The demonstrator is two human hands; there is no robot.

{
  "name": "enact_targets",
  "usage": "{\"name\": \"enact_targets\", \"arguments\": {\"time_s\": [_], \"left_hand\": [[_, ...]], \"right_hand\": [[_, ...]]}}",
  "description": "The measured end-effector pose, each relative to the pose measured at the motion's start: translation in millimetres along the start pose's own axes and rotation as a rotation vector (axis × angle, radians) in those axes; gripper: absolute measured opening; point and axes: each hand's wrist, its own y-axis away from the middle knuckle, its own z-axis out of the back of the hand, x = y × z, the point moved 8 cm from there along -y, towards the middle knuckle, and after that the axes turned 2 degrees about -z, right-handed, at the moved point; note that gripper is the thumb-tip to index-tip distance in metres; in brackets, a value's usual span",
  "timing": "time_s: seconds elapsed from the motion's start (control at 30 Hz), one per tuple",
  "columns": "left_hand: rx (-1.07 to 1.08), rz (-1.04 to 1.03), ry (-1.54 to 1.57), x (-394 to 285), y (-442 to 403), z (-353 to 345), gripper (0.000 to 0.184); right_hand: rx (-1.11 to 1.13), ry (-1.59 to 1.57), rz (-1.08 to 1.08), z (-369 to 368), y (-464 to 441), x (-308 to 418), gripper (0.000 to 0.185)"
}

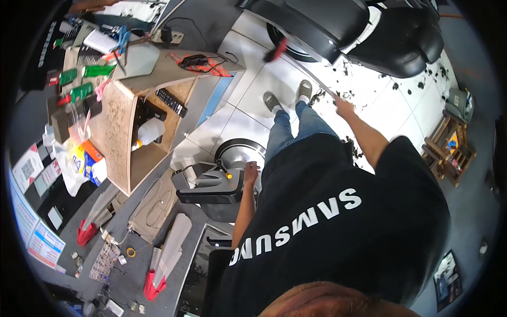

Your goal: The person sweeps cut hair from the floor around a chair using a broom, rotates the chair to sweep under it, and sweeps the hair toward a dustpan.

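My right hand is closed around the long thin handle of a broom. The broom's red and black head is at the far end, by the round base of a black salon chair. Low on my left side, my left hand is beside another black chair with a round metal base. Its fingers look bent, but I cannot make out whether they hold or touch anything. Dark hair clippings lie scattered over the white tiles, mostly to the right of my feet.
On the left stands a wooden shelf unit with bottles, a remote control and cables. Two folded umbrella-like things with red ends lie lower left. A grey bin and a small wooden stool are at the right.
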Motion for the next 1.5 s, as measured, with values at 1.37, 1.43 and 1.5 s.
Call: {"name": "enact_targets", "arguments": {"time_s": [1.37,1.43,1.5], "left_hand": [[-0.489,-0.332,-0.104,-41.6,98.1,54.5,0.031],[-0.56,-0.371,0.002,-95.0,121.4,75.6,0.029],[-0.636,-0.452,0.022,-114.1,130.6,98.7,0.027]], "right_hand": [[0.012,-0.238,0.3,63.6,-181.0,251.5,0.056],[0.068,-0.196,0.309,39.1,-142.3,198.6,0.063],[-0.016,-0.11,0.398,-20.8,-119.4,129.5,0.069]]}}
